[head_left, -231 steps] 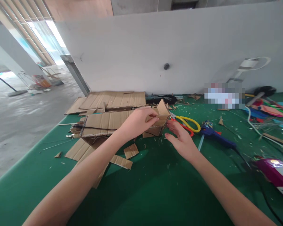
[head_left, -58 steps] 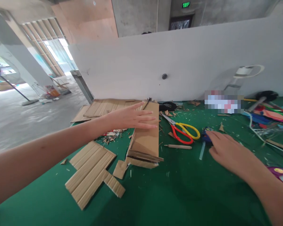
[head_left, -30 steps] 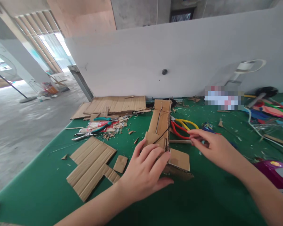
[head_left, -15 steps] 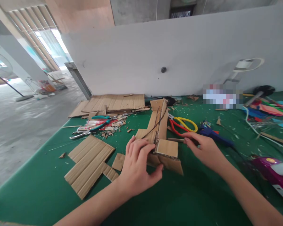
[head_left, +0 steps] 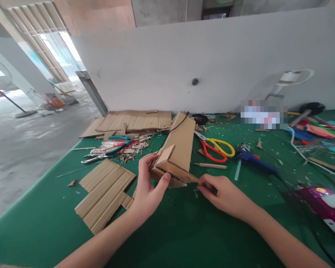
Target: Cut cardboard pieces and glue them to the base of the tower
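A folded cardboard structure [head_left: 181,141] with a long panel and a small upright flap stands tilted between my hands. My left hand [head_left: 149,186] grips its near left end, thumb in front and fingers behind. With fingers closed, my right hand [head_left: 220,193] pinches the right-hand corner of its near strip. A dark cord [head_left: 178,125] runs over the far end of the panel. Just beyond my right hand lies a slim wooden stick [head_left: 211,166] with a pointed tip.
Red-and-yellow-handled scissors [head_left: 216,149] and a blue glue gun [head_left: 255,160] lie to the right, with a purple device [head_left: 321,201] nearer. Teal-handled pliers [head_left: 111,150] rest among scraps at left, behind a flat cardboard cutout [head_left: 103,193]. Cardboard sheets [head_left: 136,121] lie by the white wall.
My right hand has let go of the wooden stick and moved left onto the cardboard structure. The structure has been turned and tipped up, and my left hand has shifted left with it.
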{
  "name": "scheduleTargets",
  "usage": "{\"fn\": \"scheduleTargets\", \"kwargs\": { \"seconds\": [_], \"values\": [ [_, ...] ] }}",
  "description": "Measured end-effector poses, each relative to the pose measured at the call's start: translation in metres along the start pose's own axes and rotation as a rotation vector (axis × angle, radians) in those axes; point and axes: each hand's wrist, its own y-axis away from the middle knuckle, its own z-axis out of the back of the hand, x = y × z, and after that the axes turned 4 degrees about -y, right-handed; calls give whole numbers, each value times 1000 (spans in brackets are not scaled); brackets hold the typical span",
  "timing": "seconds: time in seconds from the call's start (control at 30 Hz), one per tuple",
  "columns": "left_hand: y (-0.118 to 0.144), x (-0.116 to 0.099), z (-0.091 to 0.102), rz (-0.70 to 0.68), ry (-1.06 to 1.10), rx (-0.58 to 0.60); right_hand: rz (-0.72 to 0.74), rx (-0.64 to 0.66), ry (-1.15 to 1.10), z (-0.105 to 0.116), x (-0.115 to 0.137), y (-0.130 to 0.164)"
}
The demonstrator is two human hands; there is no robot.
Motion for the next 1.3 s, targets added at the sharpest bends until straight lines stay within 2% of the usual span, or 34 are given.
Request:
{"fn": "scheduleTargets", "kwargs": {
  "seconds": [0.13, 0.23, 0.3, 0.43, 0.53, 0.6, 0.67, 0.73, 0.8, 0.9, 1.03, 1.17, 1.3],
  "values": [
    [-1, -2, 0, 176, 171, 17, 35, -80, 97, 1, -3, -4],
    [-4, -1, 0, 239, 252, 30, 92, -118, 130, 4, 1, -4],
    [-5, 0, -1, 253, 244, 21, 97, -103, 84, 6, 8, -1],
    [-3, 1, -2, 250, 241, 15, -1, -76, -39, 4, 30, 4],
    [-1, 1, -4, 236, 261, 30, -20, -167, 49, -2, 40, -1],
    [-1, 4, -3, 221, 247, 29, 40, -239, 79, -4, 41, -8],
    [-5, 9, 1, 172, 200, 40, 136, -297, 49, -4, 35, -15],
    [-12, 16, 10, 78, 112, 70, 158, -350, 5, -2, 26, -20],
    [-20, 22, 19, -4, 6, 105, 92, -386, -19, 1, 17, -23],
    [-30, 27, 31, -2, -48, 191, -12, -383, -92, 3, 11, -22],
    [-36, 30, 39, -3, -151, 305, -27, -374, -148, -3, 15, -21],
    [-41, 36, 45, -4, -353, 335, -32, -390, 62, -6, 4, -26],
    [-46, 38, 52, 3, -444, 495, -212, -499, 357, 5, -23, -31]
  ]
}}
